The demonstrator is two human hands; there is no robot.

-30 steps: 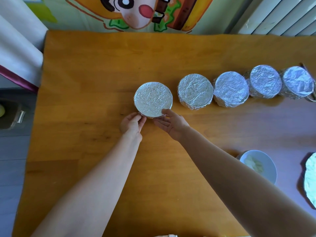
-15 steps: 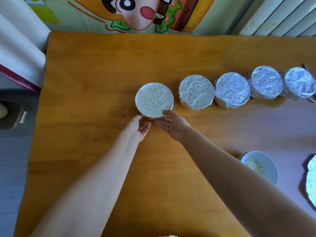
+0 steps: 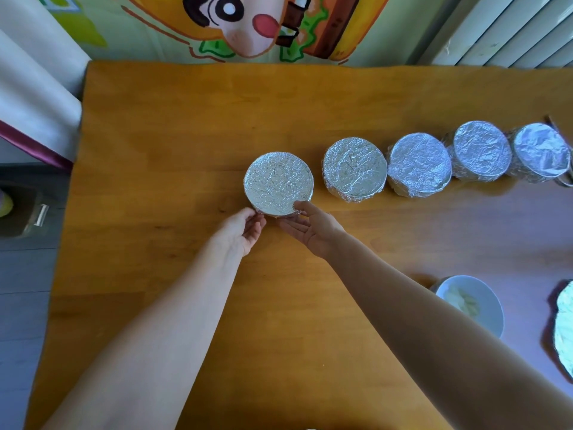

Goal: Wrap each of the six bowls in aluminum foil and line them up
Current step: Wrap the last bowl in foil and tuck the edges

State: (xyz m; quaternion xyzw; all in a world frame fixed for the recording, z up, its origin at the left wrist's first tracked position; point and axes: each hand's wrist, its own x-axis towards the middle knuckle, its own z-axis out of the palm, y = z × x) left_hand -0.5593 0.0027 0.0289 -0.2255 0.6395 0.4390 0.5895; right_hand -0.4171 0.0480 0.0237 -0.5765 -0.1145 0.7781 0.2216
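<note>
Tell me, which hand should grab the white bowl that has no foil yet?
Probably the right hand. The unwrapped white bowl sits on the right side of the table, close beside the right forearm. The left hand, touching the leftmost wrapped bowl, would have to cross over it.

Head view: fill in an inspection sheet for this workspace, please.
Surface: wooden table.
Job's things: leftmost wrapped bowl set apart by a gap from four wrapped bowls in a row; unwrapped white bowl and foil sheet at right.
Clutter: nothing seen.
Hands: left hand and right hand touch the leftmost bowl's near edge, fingers relaxed.
Cables: nothing seen.
Surroundings: cartoon picture behind, radiator at back right, bin on floor left.
</note>
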